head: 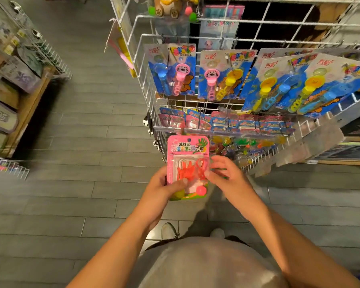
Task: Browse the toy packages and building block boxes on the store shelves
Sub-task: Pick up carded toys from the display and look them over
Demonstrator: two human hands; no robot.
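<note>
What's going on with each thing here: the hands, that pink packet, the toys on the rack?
Left hand: grips the pink packet's left edge.
Right hand: fingers pinch the packet's right side.
Pink toy packet: off the rack, held upright, sealed.
Bubble wand cards: hanging on hooks.
Wire rack: standing, stocked.

Pink blister card (pixel 187 149), orange toy hand (pixel 185 172) inside; blue bubble-wand cards (pixel 172 69), pink and yellow wands; white wire rack (pixel 141 65); grey plank floor (pixel 87 125)
</note>
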